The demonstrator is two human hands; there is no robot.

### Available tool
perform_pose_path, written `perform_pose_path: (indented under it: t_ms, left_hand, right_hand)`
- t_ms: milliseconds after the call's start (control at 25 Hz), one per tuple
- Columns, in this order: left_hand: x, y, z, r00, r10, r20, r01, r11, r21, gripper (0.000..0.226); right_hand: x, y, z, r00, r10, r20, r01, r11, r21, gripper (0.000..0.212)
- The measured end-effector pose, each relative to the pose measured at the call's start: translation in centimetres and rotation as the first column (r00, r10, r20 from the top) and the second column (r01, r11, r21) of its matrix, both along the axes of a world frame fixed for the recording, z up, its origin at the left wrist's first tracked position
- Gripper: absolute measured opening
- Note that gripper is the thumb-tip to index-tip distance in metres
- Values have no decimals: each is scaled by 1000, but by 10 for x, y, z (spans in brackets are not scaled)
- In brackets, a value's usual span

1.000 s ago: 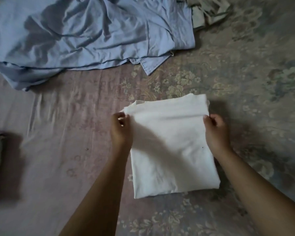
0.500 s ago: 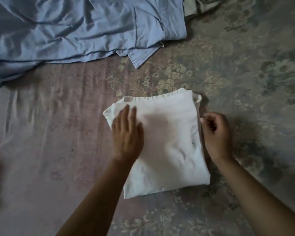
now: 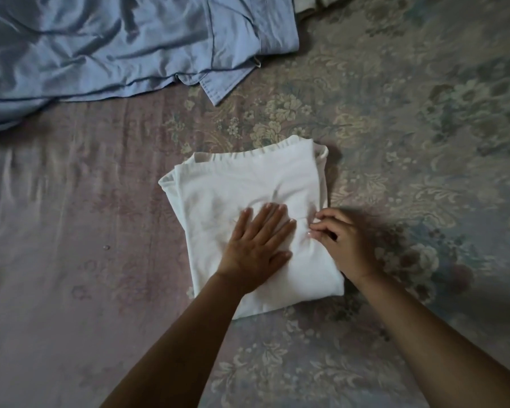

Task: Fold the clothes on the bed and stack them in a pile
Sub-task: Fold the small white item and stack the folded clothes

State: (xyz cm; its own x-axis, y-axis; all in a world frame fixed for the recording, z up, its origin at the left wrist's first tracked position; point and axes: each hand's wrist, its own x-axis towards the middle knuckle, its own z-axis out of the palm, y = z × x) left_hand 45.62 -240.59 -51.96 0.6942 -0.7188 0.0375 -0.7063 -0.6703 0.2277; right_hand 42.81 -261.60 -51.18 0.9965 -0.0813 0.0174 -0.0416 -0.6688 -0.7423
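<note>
Since half a second ago, left hand (image 3: 255, 245) slid rightward, fingers flat pressing the folded white garment (image 3: 248, 198); right hand (image 3: 345, 240) fingers pinch its right edge on the bed (image 3: 71, 260).

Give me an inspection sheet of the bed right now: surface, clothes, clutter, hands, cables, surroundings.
Surface: floral bedsheet, wrinkled at left.
Job's things: folded white garment lying flat; unfolded blue shirt spread at top left.
Clutter: pale cloth at top edge, kind unclear.
Hands: left hand flat, pressing the white garment; right hand curled at its right edge, pinching the fabric.
Cables: nothing seen.
Surroundings: nothing seen beyond the bed.
</note>
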Motion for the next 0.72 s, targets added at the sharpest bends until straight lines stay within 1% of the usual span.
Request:
perform_pose_path:
  t_ms: [120,160,200,240,280,320,360,400,440,480,520,560,600,640,680,720]
  left_hand:
    - [-1,-2,2,1000,21,-4,-21,999,25,53]
    - [0,-2,3,1000,17,-6,-17,999,32,53]
    - [-1,-2,6,1000,14,-12,-14,999,36,54]
    - [-2,-1,10,1000,26,-17,-26,999,23,54]
    - [-5,1,15,997,67,-31,-67,998,-6,53]
    - [-11,6,20,990,128,-51,-130,991,-38,53]
    - [-19,13,25,979,186,-81,-191,980,-57,54]
    - [-31,21,29,970,218,-107,-225,973,-59,55]
    - [-45,30,32,969,211,-126,-218,975,-41,59]
    - [-58,40,34,975,177,-133,-181,983,-17,65]
    - [-69,49,35,981,136,-136,-134,991,21,73]
    - [-76,58,35,986,101,-136,-94,994,60,81]
    - [-79,66,33,988,81,-130,-69,994,88,86]
    - [-80,72,31,992,73,-107,-63,993,99,84]
    - [-79,77,32,993,74,-91,-65,993,100,76]
    - [-79,79,32,995,81,-57,-75,993,91,67]
  right_hand:
    - [4,1,6,1000,20,14,-20,999,-35,11]
    - [3,1,11,1000,2,5,-2,1000,-29,13]
    - [1,0,18,998,-58,-4,58,998,-21,20]
    - [-1,-4,26,987,-164,-4,163,986,-25,31]
    - [-2,-12,34,954,-301,-1,301,953,-43,40]
    - [-2,-23,42,897,-442,-2,440,895,-73,45]
    - [-2,-33,48,836,-549,-14,543,830,-125,46]
    - [-3,-40,51,807,-589,-42,571,797,-198,44]
    - [-6,-40,53,834,-547,-70,514,817,-260,43]
    - [-10,-32,53,910,-410,-59,376,877,-300,46]
    - [-18,-20,51,984,-178,-30,157,927,-342,51]
    - [-27,-7,48,995,89,-35,-96,908,-408,60]
    - [-36,2,41,942,328,-70,-319,813,-487,71]
    - [-44,8,37,864,479,-156,-476,676,-562,78]
    - [-48,9,34,807,544,-228,-554,566,-611,76]
    - [-49,7,35,787,557,-266,-580,519,-629,67]
